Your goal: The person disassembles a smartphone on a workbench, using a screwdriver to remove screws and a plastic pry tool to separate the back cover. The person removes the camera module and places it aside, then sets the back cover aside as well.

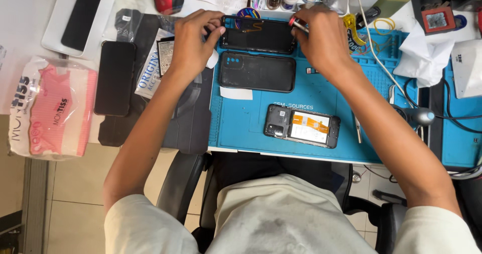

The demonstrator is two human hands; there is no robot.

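- We pinch the phone frame (258, 34) with left hand (193, 38) fingers at its left end.
- Right hand (321, 38) fingers grip a red-tipped tool (297, 24) at its right end.
- Long axis runs between our fingers, left to right.

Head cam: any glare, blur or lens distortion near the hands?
Head view: even, soft light with only faint shadows on the blue mat; mild sheen on the black phone panel held by the left hand; right hand slightly soft at the fingertips, so the small red-tipped tool is hard to read; wide-angle bending shows at the frame edges; the open phone is sharp.
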